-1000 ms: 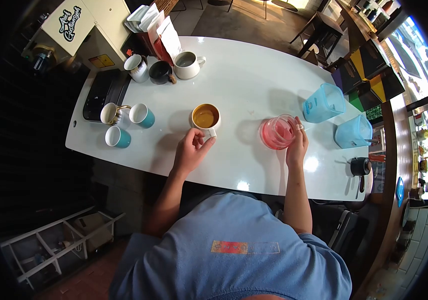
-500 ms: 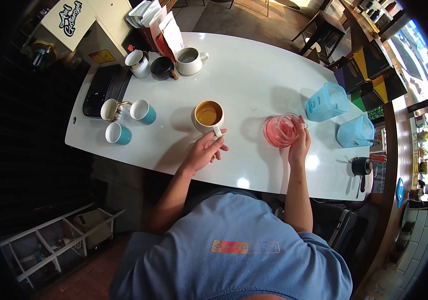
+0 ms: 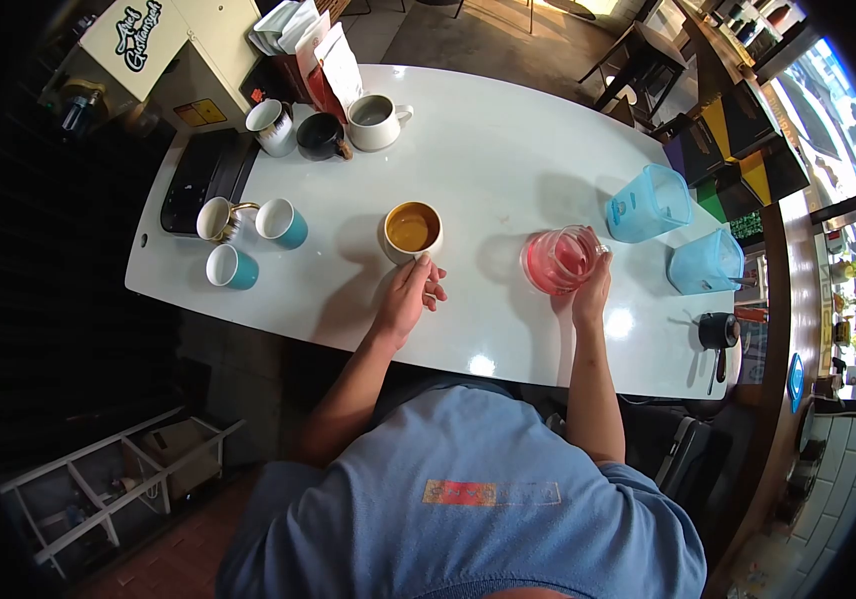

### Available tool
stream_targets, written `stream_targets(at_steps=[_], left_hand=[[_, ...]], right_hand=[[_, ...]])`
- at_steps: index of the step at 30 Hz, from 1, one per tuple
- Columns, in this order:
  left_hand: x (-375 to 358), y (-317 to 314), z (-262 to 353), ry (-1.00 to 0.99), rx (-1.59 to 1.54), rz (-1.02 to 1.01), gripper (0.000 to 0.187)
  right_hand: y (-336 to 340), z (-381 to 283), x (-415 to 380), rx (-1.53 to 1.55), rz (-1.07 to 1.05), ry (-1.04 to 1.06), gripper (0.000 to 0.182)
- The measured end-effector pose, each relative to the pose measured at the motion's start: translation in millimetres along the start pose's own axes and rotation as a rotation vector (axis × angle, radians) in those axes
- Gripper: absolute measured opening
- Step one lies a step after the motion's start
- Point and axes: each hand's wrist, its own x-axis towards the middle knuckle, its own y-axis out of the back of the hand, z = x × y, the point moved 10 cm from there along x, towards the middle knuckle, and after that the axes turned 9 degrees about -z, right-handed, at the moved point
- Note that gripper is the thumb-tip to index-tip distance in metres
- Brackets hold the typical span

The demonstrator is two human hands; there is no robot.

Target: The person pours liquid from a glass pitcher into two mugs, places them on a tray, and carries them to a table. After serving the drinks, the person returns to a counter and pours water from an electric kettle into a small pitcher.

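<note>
A white mug (image 3: 412, 232) with an amber-brown inside stands near the middle of the table. My left hand (image 3: 408, 298) is at its near side, thumb and fingers closed over the handle, which they hide. To the right, my right hand (image 3: 593, 285) grips a clear glass pitcher (image 3: 552, 262) by its right side. Pinkish-red liquid shows inside this pitcher, which appears slightly tilted. A gap of bare table lies between mug and pitcher.
Two teal cups (image 3: 239, 270) and a white gold-handled cup (image 3: 214, 219) stand left. Several mugs (image 3: 374, 126) and bags (image 3: 338, 70) are at the back. Right are blue translucent containers (image 3: 648, 208) and a dark handled vessel (image 3: 718, 330). The white table (image 3: 488, 120) has a curved edge.
My left hand has closed on the mug's handle, where before its fingers were spread beside it. My right hand still holds the pitcher in nearly the same place.
</note>
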Motion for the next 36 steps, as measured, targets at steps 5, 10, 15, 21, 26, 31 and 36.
stream_targets(at_steps=[5, 10, 15, 21, 26, 31, 36], left_hand=[[-8.6, 15.2, 8.9, -0.054, 0.026, 0.052, 0.041], [-21.1, 27.9, 23.1, -0.044, 0.044, 0.103, 0.043], [-35.9, 30.2, 32.2, -0.007, 0.092, 0.102, 0.041], [-48.3, 34.3, 48.9, -0.052, 0.147, 0.119, 0.042], [-51.1, 39.5, 56.8, -0.063, 0.182, 0.164, 0.043], [-62.6, 40.9, 69.8, -0.1, 0.191, 0.167, 0.038], [-66.8, 44.3, 71.4, -0.127, 0.221, 0.137, 0.034]], right_hand=[[6.4, 5.5, 7.0, -0.111, -0.047, 0.057, 0.061], [2.8, -0.7, 6.4, -0.009, -0.02, 0.05, 0.051], [14.8, 20.9, 15.1, 0.08, 0.016, 0.027, 0.047], [14.0, -6.4, 26.3, 0.018, 0.145, 0.004, 0.045], [-16.7, -33.8, 36.8, 0.069, 0.062, 0.128, 0.039], [-32.3, -70.4, 28.1, 0.003, -0.101, 0.105, 0.04], [-31.8, -94.6, 27.6, 0.074, -0.078, 0.161, 0.047]])
